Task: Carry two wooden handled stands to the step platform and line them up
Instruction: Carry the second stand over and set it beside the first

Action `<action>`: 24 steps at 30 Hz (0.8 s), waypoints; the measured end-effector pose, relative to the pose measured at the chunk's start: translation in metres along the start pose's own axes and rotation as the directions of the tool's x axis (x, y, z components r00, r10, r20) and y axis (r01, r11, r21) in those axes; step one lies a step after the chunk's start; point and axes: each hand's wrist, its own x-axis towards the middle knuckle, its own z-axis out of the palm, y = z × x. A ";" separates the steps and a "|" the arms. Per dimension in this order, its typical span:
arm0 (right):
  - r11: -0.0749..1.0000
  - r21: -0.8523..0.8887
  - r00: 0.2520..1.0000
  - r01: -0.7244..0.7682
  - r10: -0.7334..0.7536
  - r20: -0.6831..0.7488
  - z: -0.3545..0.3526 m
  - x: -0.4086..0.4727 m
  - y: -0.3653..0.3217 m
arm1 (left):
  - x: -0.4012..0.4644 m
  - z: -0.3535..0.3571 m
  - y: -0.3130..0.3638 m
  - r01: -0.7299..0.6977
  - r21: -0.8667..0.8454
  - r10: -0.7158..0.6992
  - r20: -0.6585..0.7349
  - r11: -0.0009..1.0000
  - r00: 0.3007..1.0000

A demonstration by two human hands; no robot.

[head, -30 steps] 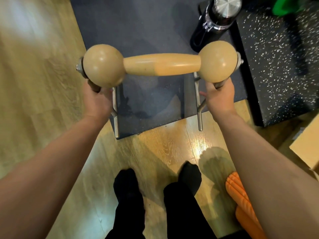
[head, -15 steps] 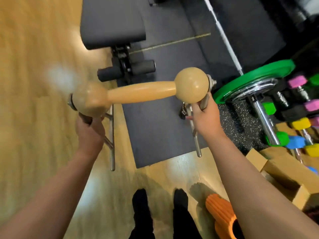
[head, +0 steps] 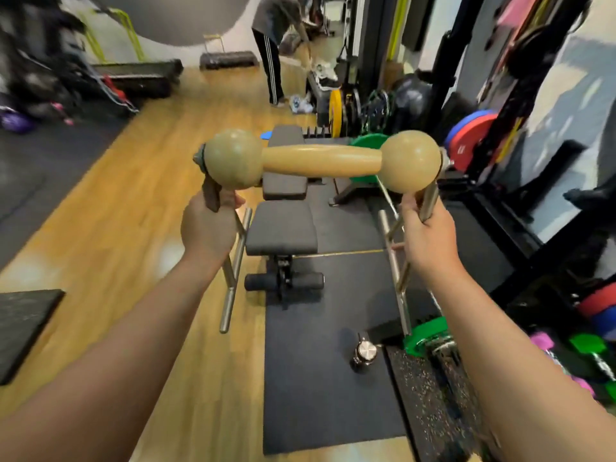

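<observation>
Wooden-handled stand (head: 321, 160) held up at chest height, well above the floor. Left hand (head: 208, 228) and right hand (head: 430, 233) each closed round a metal upright. Best kept level, legs clear of the bench (head: 283, 228); step platform not identifiable.

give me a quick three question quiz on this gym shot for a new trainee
1. True or false: the wooden handled stand is resting on the floor.
2. Which part of the stand does each hand grip? A) the wooden bar B) the round wooden ends C) the metal uprights below the ends
3. What piece of equipment lies straight ahead, below the stand?

Key:
1. False: the left hand and right hand hold it in the air.
2. C
3. A black padded bench on the dark mat.
</observation>
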 end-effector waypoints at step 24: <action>0.958 0.072 0.944 0.276 -0.285 0.169 0.121 0.064 -0.225 | 0.114 -0.202 0.103 -0.006 0.098 0.035 -0.297 0.995 0.954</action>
